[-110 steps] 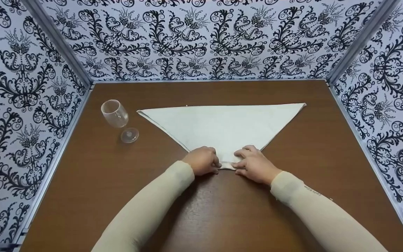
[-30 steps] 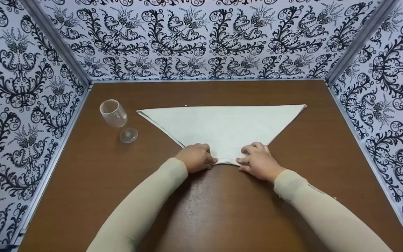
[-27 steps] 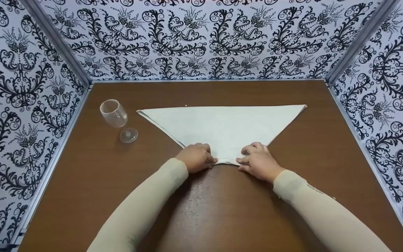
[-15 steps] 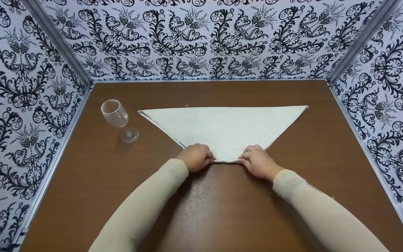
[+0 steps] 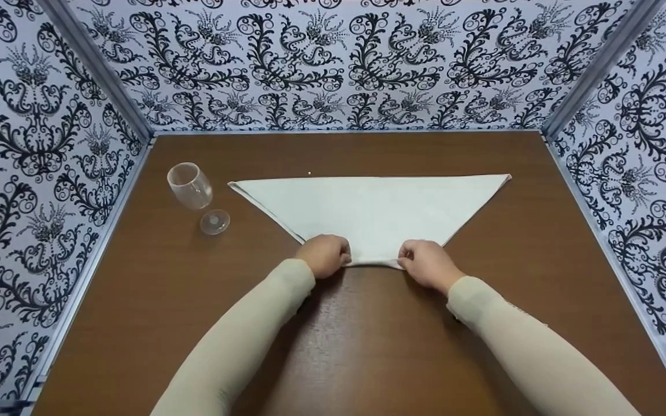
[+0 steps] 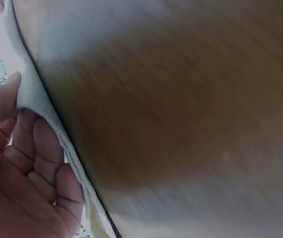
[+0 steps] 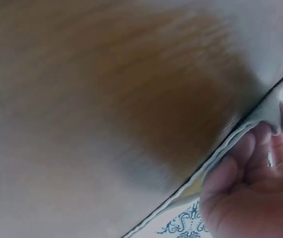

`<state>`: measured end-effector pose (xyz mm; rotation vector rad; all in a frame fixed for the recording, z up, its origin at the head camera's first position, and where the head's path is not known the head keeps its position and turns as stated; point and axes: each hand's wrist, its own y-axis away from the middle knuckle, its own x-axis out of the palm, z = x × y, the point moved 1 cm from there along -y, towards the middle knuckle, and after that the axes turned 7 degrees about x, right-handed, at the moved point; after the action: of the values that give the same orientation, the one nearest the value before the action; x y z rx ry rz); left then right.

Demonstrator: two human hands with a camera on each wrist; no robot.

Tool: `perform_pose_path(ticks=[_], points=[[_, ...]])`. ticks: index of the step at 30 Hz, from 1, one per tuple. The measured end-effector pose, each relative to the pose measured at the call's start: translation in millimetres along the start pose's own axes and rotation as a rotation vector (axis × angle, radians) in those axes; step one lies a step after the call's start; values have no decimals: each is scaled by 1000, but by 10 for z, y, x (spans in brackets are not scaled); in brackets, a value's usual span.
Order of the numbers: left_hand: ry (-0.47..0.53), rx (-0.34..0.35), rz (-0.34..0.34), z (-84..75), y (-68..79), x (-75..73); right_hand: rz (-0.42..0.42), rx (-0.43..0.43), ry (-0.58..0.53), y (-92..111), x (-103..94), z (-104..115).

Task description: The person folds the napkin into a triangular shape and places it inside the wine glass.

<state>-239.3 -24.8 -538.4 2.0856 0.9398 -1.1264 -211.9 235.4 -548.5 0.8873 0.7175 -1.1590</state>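
Observation:
A white cloth napkin [image 5: 367,208] lies on the brown table, its long straight edge at the back and its short near edge turned up into a narrow fold. At the left end of that fold my left hand [image 5: 324,255] pinches the cloth between thumb and fingers. My right hand [image 5: 427,263] pinches the right end the same way. In the left wrist view the thumb [image 6: 2,101] presses on the cloth edge [image 6: 37,89] with curled fingers behind it. The right wrist view has the layered cloth edge [image 7: 225,146] running along the curled fingers [image 7: 240,153].
A clear stemmed glass [image 5: 191,188] stands left of the napkin, its round foot [image 5: 215,222] on the tabletop [image 5: 333,346]. A tiny white speck [image 5: 309,173] lies behind the napkin. Patterned panels [image 5: 333,63] wall the table at the back and both sides.
Since the earliest frame, the near edge has been folded farther back and has become wider, and both hands have moved apart along it. Lately the fingers have tightened into a pinch on the fold.

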Motion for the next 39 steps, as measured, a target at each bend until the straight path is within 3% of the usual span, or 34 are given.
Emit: perform_pose_path(ticks=[6, 9, 15, 20, 26, 32, 39], points=[[-27, 28, -21, -9, -27, 3, -90, -107, 134, 3, 13, -14], [-33, 102, -11, 22, -20, 6, -100, -152, 130, 25, 22, -50], [-145, 269, 0, 110, 21, -20, -107, -278, 203, 123, -2, -142], [-171, 263, 33, 152, 38, -5, -91, -316, 220, 177, -40, -192], [-261, 230, -5, 34, -15, 41, -131, -346, 267, 117, -17, -95], [-360, 293, -63, -125, -78, 112, -156, -425, 406, 68, 20, 35], [-467, 383, -89, -165, -55, 124, -213, -519, 438, 81, 72, 12]])
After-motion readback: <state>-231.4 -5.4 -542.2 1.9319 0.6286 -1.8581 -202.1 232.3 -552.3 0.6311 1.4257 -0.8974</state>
